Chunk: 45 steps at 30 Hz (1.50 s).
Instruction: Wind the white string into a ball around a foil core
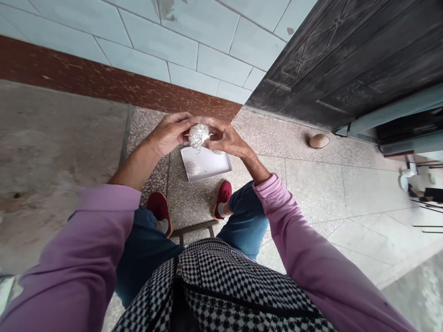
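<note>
A ball of shiny white string (199, 136) is held up between both hands. My left hand (172, 131) closes on its left side, fingers curled over the top. From the right, my right hand (226, 137) grips the same ball, its thumb near the lower edge and fingers reaching over. Below them a shallow white box lid (211, 165) lies on the floor. Inside it, at the left, sits another white ball of string (193, 168). Part of a further white ball (218, 152) shows just under my right hand, mostly hidden.
Two red shoes (159, 210) stand either side of the lid's near edge, with a stool bar (195, 227) behind. A tiled wall (148, 55) and dark door (311, 64) rise ahead. A tan, rounded object (319, 141) lies on the floor at right.
</note>
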### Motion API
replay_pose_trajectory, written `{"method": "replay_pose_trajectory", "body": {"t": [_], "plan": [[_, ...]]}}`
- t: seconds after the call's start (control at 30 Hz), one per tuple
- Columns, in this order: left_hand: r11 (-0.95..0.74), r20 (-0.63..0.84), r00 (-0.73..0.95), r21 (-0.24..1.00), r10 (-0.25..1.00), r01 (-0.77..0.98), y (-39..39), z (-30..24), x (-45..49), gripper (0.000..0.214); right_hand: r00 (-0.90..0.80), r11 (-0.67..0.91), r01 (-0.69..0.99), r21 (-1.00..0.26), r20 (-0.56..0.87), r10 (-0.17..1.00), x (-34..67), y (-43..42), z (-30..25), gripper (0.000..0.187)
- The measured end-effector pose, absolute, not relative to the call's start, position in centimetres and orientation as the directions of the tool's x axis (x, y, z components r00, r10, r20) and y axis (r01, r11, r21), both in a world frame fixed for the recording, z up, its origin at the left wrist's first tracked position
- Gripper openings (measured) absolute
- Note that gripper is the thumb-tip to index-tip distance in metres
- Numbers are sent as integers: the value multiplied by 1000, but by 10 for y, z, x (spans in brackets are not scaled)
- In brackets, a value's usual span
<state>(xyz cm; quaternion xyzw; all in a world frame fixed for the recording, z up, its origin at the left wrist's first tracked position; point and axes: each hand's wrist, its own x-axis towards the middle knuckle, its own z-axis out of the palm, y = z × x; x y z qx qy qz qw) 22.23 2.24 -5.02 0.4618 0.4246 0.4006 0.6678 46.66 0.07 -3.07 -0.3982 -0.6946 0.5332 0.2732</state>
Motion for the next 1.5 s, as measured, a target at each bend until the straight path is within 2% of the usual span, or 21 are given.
{"method": "replay_pose_trajectory", "body": {"t": [0.07, 0.13, 0.27, 0.37, 0.5, 0.6, 0.7, 0.8, 0.87, 0.97, 1.07, 1.13, 1.23, 1.33, 1.4, 1.5], "plan": [[255, -187, 288, 941, 939, -223, 22, -54, 229, 42, -507, 96, 166, -981, -2, 862, 464, 5, -41, 64], [252, -178, 244, 914, 953, -317, 21, -56, 235, 43, -441, 82, 109, -991, 26, 897, 462, 9, -48, 78], [211, -132, 216, 893, 967, -397, 15, -55, 239, 29, -295, 70, 110, -992, 35, 955, 458, 15, -48, 96], [155, -41, 295, 915, 955, -373, 8, -49, 238, 22, -214, 92, 182, -979, 52, 976, 458, 15, -46, 93], [132, -23, 297, 926, 955, -353, 1, -42, 239, 29, -158, 165, 305, -938, 121, 980, 459, 11, -46, 91], [179, -80, 295, 928, 952, -326, 3, -39, 237, 32, -214, 231, 385, -893, 157, 964, 464, 7, -42, 89], [243, -119, 372, 920, 921, -306, 9, -37, 229, 39, -367, 344, 411, -844, 192, 910, 473, 3, -33, 75], [270, -129, 457, 928, 880, -258, 18, -37, 217, 47, -455, 412, 438, -799, 198, 868, 479, 0, -25, 61], [245, -128, 483, 951, 866, -187, 21, -38, 210, 44, -417, 386, 492, -780, 178, 891, 480, 1, -25, 56], [100, -90, 454, 995, 886, 3, 22, -39, 204, 30, -304, 310, 558, -769, 158, 939, 479, 6, -30, 64], [-25, -47, 398, 985, 916, 173, 20, -40, 204, 23, -233, 268, 611, -745, 155, 960, 478, 11, -35, 75], [-77, -15, 369, 969, 929, 234, 18, -40, 205, 22, -231, 251, 666, -702, 125, 965, 476, 12, -34, 69], [-180, 65, 366, 940, 928, 289, 19, -41, 206, 21, -289, 255, 751, -609, 43, 956, 469, 8, -28, 49], [-259, 101, 438, 912, 893, 318, 20, -42, 205, 22, -395, 307, 778, -548, -46, 917, 462, 1, -19, 50], [-262, 67, 503, 908, 862, 328, 22, -43, 203, 24, -458, 332, 761, -557, -99, 883, 462, -2, -16, 48], [-226, 3, 553, 914, 833, 336, 27, -41, 198, 30, -521, 307, 682, -664, -147, 841, 466, 0, -20, 41]]}}
